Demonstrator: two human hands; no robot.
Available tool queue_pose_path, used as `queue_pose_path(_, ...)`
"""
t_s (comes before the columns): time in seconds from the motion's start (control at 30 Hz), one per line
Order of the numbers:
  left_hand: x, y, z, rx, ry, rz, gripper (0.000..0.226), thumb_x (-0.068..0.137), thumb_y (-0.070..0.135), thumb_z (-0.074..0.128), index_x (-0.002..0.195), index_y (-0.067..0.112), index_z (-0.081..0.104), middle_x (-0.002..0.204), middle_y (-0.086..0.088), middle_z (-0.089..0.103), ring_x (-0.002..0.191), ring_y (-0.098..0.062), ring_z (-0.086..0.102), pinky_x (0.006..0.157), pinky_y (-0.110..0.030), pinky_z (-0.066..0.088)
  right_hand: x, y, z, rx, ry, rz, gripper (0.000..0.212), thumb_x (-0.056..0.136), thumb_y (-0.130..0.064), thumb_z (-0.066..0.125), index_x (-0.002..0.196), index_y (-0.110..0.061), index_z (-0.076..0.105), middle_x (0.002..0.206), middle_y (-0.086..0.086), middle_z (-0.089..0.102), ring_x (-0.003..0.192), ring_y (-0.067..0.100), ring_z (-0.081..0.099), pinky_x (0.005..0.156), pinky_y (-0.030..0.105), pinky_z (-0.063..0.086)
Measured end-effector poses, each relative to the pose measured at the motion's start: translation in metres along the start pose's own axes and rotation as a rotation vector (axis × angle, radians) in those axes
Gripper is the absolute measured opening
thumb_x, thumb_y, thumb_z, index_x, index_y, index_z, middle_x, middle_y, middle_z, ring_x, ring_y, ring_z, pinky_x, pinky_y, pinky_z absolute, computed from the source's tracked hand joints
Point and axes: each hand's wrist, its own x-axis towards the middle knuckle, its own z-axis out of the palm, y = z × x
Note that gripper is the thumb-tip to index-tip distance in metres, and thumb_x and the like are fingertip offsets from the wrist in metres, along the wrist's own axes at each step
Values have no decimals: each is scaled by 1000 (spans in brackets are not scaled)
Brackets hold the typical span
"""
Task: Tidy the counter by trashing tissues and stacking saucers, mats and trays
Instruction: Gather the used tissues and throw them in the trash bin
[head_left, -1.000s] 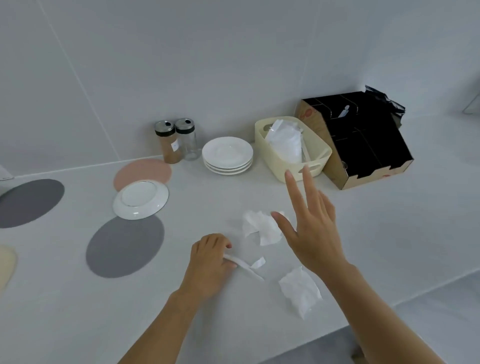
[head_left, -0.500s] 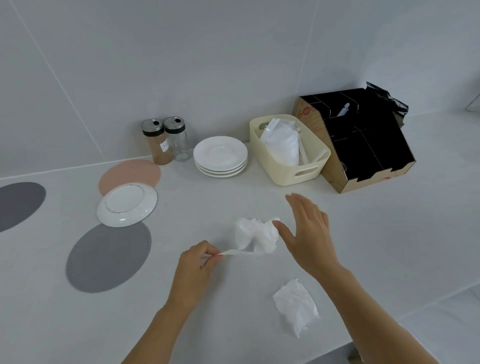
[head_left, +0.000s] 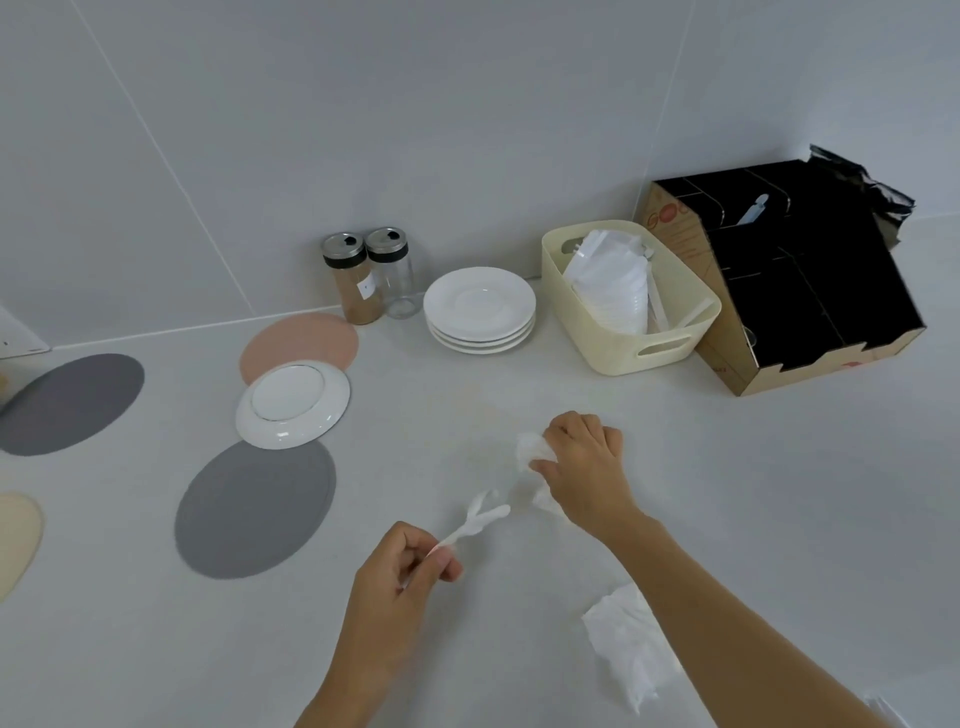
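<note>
My left hand (head_left: 400, 577) pinches a twisted strip of white tissue (head_left: 480, 517) and holds it just above the counter. My right hand (head_left: 584, 467) is closed over a crumpled white tissue (head_left: 532, 452) in the middle of the counter. A third crumpled tissue (head_left: 631, 644) lies near the front edge, under my right forearm. A stack of white saucers (head_left: 480, 309) stands at the back wall. One upturned saucer (head_left: 293, 405) rests partly on a pink round mat (head_left: 298, 340). Grey mats (head_left: 254, 506) (head_left: 67, 402) lie to the left.
Two spice jars (head_left: 371, 275) stand against the wall beside the saucer stack. A cream basket (head_left: 631, 296) with white packets and a brown-and-black cardboard organiser (head_left: 795, 286) sit at the back right. A beige mat (head_left: 15, 540) shows at the left edge.
My left hand lifted the tissue strip off the counter. My right hand went from open and raised to closed on the middle crumpled tissue. The view shifted left.
</note>
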Motion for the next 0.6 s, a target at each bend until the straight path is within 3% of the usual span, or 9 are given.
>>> queue_pose_path(0.1, 2, -2, -3, -62, 76, -13, 14, 88, 8, 57, 75, 5, 54, 68, -7, 71, 68, -23, 64, 72, -36, 50, 4, 0, -25, 176, 121, 52, 24, 88, -20, 59, 101, 0, 57, 104, 10, 55, 98, 27, 48, 78, 23, 16)
queue_pose_path(0.2, 9, 2, 2, -151, 166, -26, 11, 91, 3, 50, 86, 12, 52, 67, -11, 70, 62, -21, 66, 60, -25, 53, 6, 0, -54, 487, 66, 220, 25, 93, -23, 51, 103, 0, 50, 92, 9, 53, 82, 20, 47, 71, 26, 32)
queue_pose_path(0.3, 22, 10, 17, -124, 148, 10, 36, 94, -3, 39, 108, 29, 47, 88, -3, 66, 67, -22, 65, 56, -26, 53, 4, 6, -73, 689, 99, 323, 17, 95, -23, 47, 102, -8, 46, 85, 2, 59, 70, 12, 58, 58, 13, 42)
queue_pose_path(0.4, 39, 20, 42, 88, 59, 75, 67, 83, -20, 32, 122, 33, 44, 104, 5, 55, 79, -19, 59, 62, -23, 50, -6, 20, -77, 703, 161, 383, 3, 97, -19, 42, 99, -17, 43, 75, -2, 58, 60, 10, 56, 51, 11, 44)
queue_pose_path(0.5, 57, 30, 73, 395, 15, 192, 48, 84, -14, 33, 117, 14, 52, 104, 0, 50, 76, -17, 50, 62, -14, 39, -24, 35, -78, 642, 207, 408, 15, 97, -12, 37, 109, -14, 47, 73, -2, 54, 64, 13, 50, 54, 19, 40)
queue_pose_path(0.6, 69, 42, 106, 610, 31, 204, 19, 91, 9, 37, 105, 11, 49, 101, -4, 50, 69, -20, 47, 58, -26, 34, -48, 49, -74, 584, 204, 443, 25, 97, -11, 36, 118, -15, 49, 69, -3, 50, 60, 9, 47, 52, 18, 36)
